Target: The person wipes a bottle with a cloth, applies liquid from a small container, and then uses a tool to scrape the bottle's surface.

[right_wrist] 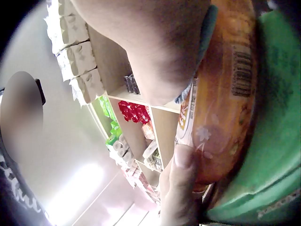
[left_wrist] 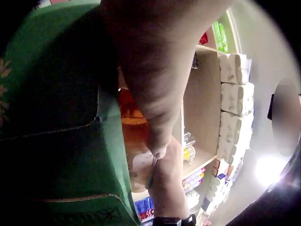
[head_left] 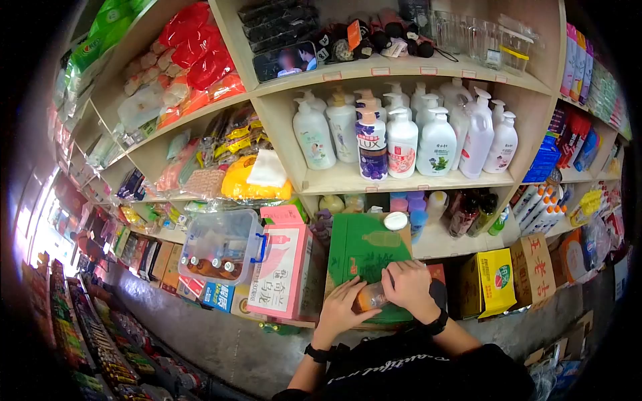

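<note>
From the head view, both hands meet low in front of the shelves on an amber bottle (head_left: 370,297) lying sideways over the top of a green carton (head_left: 364,248). The left hand (head_left: 341,304) wraps the bottle's near end. The right hand (head_left: 409,286) curls over its other end, so each grip is clamped on the bottle. Only this view shows the surroundings: a pink carton (head_left: 284,271) just left of the green one, a clear plastic bin (head_left: 221,246) beyond that, a yellow box (head_left: 495,281) to the right, and white pump bottles (head_left: 435,140) on the shelf above. The hands cover most of the bottle here.

The left wrist view is filled by that hand's palm, which blocks much of the scene. Beneath it the bottle shows orange liquid and a pale label, pressed against the carton's green flap. A stack of toilet rolls (left_wrist: 235,94) stands against the far wall, unseen from the head.

The right wrist view gives the clearest look at the bottle: see-through amber plastic, a printed label with a small flower and a barcode. A thumb presses on the label from below, and red packets (right_wrist: 134,113) sit on a shelf behind.
</note>
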Demonstrator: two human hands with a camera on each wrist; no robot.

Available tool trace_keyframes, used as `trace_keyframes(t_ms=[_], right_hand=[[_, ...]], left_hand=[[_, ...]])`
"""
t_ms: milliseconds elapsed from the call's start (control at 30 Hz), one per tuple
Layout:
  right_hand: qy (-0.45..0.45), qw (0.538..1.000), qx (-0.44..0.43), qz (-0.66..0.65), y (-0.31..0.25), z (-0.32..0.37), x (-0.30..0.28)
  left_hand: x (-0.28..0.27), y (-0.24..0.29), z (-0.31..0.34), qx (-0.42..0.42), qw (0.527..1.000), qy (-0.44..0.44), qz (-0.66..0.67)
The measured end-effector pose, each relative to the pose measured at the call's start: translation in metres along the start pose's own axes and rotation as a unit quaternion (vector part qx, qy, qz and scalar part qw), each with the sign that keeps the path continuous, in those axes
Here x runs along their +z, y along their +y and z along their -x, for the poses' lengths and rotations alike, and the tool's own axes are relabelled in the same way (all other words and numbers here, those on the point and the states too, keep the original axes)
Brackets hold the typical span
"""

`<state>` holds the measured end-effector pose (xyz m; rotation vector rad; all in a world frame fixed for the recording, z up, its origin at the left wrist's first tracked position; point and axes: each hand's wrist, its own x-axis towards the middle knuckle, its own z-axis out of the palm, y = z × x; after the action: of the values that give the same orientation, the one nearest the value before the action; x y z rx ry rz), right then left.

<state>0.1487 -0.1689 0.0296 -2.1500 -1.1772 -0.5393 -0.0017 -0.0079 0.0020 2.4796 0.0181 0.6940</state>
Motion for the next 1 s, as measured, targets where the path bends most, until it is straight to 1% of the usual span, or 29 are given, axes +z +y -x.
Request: trace_keyframes(t_ms=[367, 467, 533, 1000], right_hand=[[0.002, 1.000, 0.003, -0.007, -0.0019, 0.0004, -0.0026], [0.003, 1.000, 0.004, -0.007, -0.0029, -0.0007, -0.0035], [0.004, 1.000, 0.004, -0.007, -0.0035, -0.0006, -0.0039], [0.004, 1.000, 0.008, -0.008, -0.0034, -0.0002, -0.0027]], left_hand=[[0.0004, -0.0003, -0.0004, 0.012, 1.000, 0.006, -0.003], [-0.0010, 0.0009, -0.0019, 0.028, 0.999, 0.010, -0.011], [0.0012, -0.0021, 0.0002, 0.015, 1.000, 0.002, -0.007], [0.0009, -0.0010, 0.0004, 0.015, 1.000, 0.003, -0.005]])
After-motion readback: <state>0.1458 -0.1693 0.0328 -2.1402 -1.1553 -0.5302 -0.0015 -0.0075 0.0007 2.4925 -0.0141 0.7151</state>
